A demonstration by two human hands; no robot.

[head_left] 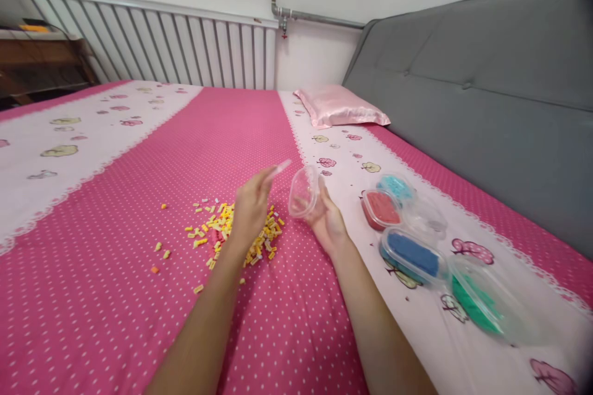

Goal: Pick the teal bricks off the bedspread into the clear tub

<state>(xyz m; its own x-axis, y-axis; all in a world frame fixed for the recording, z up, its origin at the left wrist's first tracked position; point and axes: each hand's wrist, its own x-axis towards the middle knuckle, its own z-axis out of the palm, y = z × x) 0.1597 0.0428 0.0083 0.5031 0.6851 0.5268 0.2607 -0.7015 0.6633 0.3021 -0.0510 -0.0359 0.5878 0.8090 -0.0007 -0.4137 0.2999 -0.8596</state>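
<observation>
In the head view, my left hand (252, 205) is raised over a pile of small yellow building-block pieces (264, 241). Its fingers pinch a thin, clear plastic lid (280, 168), seen nearly edge-on and slightly blurred. My right hand (327, 217) grips a small clear plastic container (303, 191) from its right side and below. The container is tipped so that its opening faces left, toward the lid; lid and container are apart. Whether any small piece lies inside it is hard to tell. Some red pieces show among the yellow ones, partly behind my left wrist.
On the right stand containers with red (382, 208), light blue (395, 187), dark blue (413, 256) and green pieces (477, 302). Clear plastic (424, 217) lies among them. Loose pieces (162, 251) are scattered left of the pile. A pink pillow (340, 106) rests near the grey headboard (486, 68).
</observation>
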